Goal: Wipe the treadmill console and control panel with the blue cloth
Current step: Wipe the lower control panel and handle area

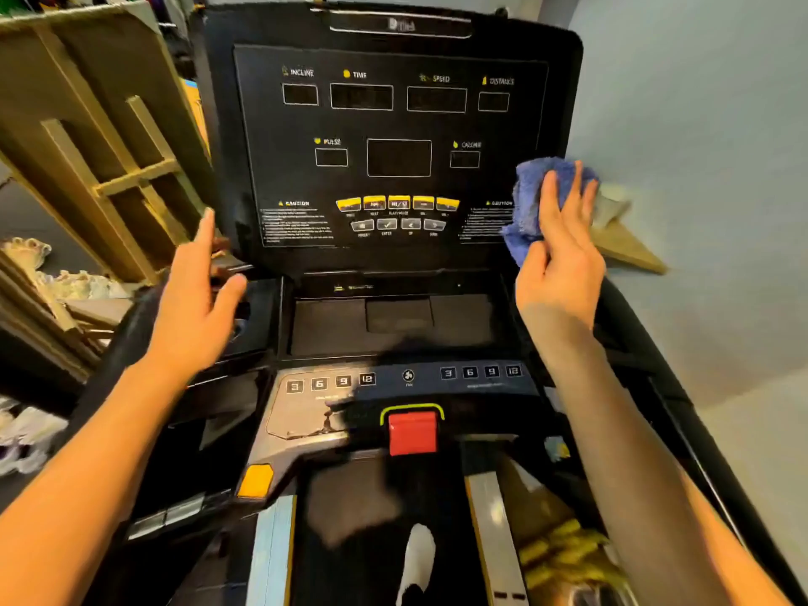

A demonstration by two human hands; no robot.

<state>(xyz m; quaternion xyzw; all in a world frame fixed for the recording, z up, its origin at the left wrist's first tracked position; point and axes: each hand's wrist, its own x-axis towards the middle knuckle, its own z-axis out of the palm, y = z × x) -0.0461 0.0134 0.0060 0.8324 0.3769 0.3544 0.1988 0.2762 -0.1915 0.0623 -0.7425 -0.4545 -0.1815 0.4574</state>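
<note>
The black treadmill console (393, 124) stands upright in front of me, with display windows and a row of yellow buttons (397, 203). Below it lies the control panel (406, 378) with numbered keys and a red stop key (412, 432). My right hand (562, 251) presses a bunched blue cloth (531, 199) flat against the console's lower right edge, over the right caution label. My left hand (194, 299) hovers with fingers spread beside the console's lower left corner, holding nothing.
Wooden frames and boards (100, 146) lean at the left, close to the console. A pale blue wall (699, 124) is on the right, with a wooden triangle piece (629, 251) behind the cloth. The black handrails (656, 365) run down both sides.
</note>
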